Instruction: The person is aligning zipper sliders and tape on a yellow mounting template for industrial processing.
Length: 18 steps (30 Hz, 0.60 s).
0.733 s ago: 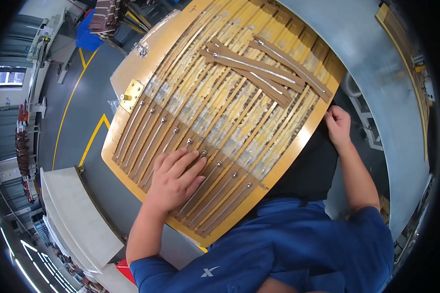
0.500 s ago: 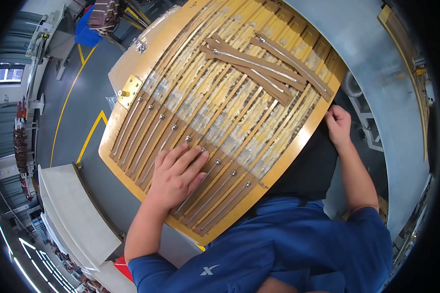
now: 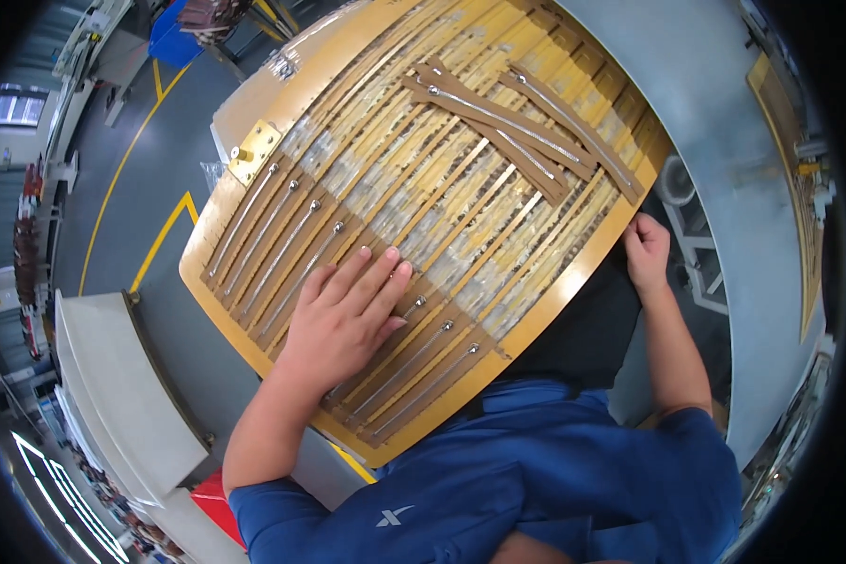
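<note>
A large yellow slotted board (image 3: 573,291) lies tilted in front of me. Brown zippers with silver teeth sit side by side in its near-left slots, such as one zipper (image 3: 282,258) left of my left hand. My left hand (image 3: 343,315) rests flat over the middle of this row, fingers extended and slightly apart, covering some sliders. Fingers curled, my right hand (image 3: 647,254) grips the board's right edge; the fingertips are partly hidden. Farther up lie loose brown zippers: two crossed ones (image 3: 508,122) and a single one (image 3: 578,132) to their right.
A brass hinge plate (image 3: 256,153) is fixed at the board's left edge. Beyond the board, a grey curved surface (image 3: 696,85) stretches along the right. A pale table (image 3: 127,376) stands at left, and a blue bin (image 3: 177,36) at the far left.
My left hand has slid a little up the zipper row, its fingertips now over sliders that showed before. My right hand stays at the board's edge. The view has shifted slightly.
</note>
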Each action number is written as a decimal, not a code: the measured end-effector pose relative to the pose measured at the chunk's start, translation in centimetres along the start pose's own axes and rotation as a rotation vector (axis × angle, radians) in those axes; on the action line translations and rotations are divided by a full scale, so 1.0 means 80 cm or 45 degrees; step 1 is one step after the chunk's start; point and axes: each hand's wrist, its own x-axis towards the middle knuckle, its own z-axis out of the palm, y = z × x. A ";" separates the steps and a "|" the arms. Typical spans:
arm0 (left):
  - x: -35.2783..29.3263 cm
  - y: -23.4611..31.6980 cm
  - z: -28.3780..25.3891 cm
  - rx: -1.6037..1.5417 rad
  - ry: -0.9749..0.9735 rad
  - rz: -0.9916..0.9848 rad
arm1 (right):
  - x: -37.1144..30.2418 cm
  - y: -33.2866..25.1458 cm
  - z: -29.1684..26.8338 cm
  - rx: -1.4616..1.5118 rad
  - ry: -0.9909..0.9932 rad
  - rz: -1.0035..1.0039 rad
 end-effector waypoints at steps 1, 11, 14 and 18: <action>-0.006 -0.001 0.002 -0.067 0.096 -0.018 | -0.003 0.003 -0.001 0.008 0.007 0.009; -0.038 0.018 0.011 -0.236 0.261 -0.183 | 0.035 -0.222 0.018 0.105 -0.465 -0.367; -0.036 0.016 0.026 -0.256 0.285 -0.207 | 0.062 -0.276 0.092 0.004 -0.884 -0.566; -0.040 0.016 0.035 -0.266 0.361 -0.176 | 0.084 -0.312 0.160 -0.208 -1.144 -0.778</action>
